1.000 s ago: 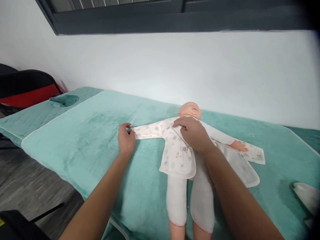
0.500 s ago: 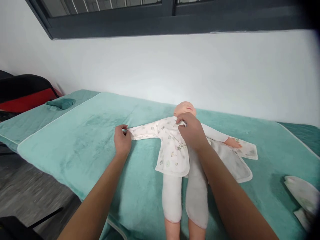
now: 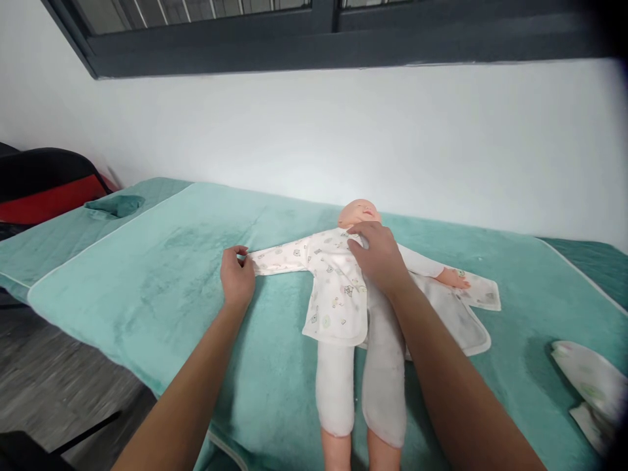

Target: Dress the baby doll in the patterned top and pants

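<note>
A baby doll (image 3: 360,212) lies on its back, its cloth legs pointing toward me. A white printed baby shirt (image 3: 336,294) covers one side of its chest, with the sleeve on my left stretched out sideways. My left hand (image 3: 238,275) pinches the cuff end of that sleeve. My right hand (image 3: 377,255) is at the shirt's neckline just below the doll's chin, thumb and fingers curled at the cloth; the exact grip is partly hidden. The other half of the shirt (image 3: 458,320) is spread open on the right, beneath the doll's bare-handed arm (image 3: 449,276).
The doll rests on a green plush bed cover (image 3: 147,275). A folded white printed cloth item (image 3: 591,383) lies at the right edge. A black and red chair (image 3: 53,190) stands beyond the bed's left end. Behind is a white wall with a dark window frame (image 3: 220,49).
Both hands stay at the sleeve cuff and the neckline, with hardly any movement. The whole view has shifted slightly, so everything sits a little further left.
</note>
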A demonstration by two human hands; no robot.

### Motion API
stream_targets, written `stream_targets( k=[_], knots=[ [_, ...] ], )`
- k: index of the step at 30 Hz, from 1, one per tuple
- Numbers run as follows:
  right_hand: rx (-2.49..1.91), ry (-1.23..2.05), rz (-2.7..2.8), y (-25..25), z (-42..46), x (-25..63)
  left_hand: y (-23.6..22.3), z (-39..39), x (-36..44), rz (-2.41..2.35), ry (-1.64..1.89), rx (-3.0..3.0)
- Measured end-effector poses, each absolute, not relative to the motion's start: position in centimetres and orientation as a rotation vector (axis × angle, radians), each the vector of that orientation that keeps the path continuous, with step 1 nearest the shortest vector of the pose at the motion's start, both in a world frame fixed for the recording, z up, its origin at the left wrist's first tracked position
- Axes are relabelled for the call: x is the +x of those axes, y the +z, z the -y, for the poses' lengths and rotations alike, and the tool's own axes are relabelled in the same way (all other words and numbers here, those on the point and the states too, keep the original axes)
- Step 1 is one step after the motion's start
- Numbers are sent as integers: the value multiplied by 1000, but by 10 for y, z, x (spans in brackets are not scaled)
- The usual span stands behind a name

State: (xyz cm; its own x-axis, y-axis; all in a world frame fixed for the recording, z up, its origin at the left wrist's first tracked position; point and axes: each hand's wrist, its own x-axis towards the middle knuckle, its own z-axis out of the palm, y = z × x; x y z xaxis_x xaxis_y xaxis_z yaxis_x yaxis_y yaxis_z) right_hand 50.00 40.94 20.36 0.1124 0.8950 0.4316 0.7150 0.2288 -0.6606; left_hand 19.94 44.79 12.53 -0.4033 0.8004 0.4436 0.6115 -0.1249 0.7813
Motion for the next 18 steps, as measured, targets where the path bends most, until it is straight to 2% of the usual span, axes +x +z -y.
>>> stream_targets(
  k=[5,8,10,15,18],
  knots=[
    [-1476,365,1431,198,-413,520,125,-449,200,-1973,1533,1604],
    [-1360,258,1442,206,-402,515,123,-451,199,-1993,1534,1627],
    [-1257,232,1578,218,-389,503,122,-451,198,-2007,1540,1660],
    [-1055,547,2282,235,-348,467,122,-451,197,-1985,1554,1668],
    [-1072,433,2628,230,-330,454,124,-450,198,-2008,1564,1664]
  ],
)
